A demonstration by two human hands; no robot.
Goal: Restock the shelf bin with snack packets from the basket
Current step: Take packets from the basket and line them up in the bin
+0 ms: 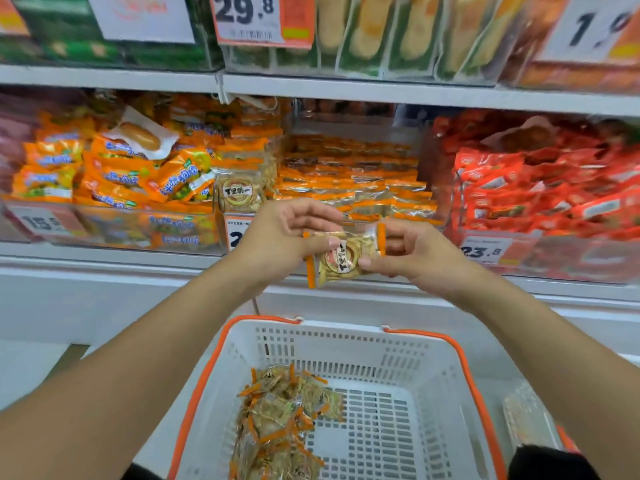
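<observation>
- Snack packet (341, 257), centre of frame, held up between basket and shelf, in front of the shelf edge.
- Left hand (277, 237) pinches its left end, thumb on the front face; right hand (412, 252) pinches the right end. Both grips closed on the same packet, so it spans the gap between the hands.
- Shelf bin (349, 178) just above and behind: rows of matching orange-edged packets stacked, looks fairly full but with room at the front.
- Basket (429, 368), lower centre: a pile of packets (280, 420) left in its left half, right half bare.
- Judgement: restock is well underway, this packet not yet placed, the pile still to go.
</observation>
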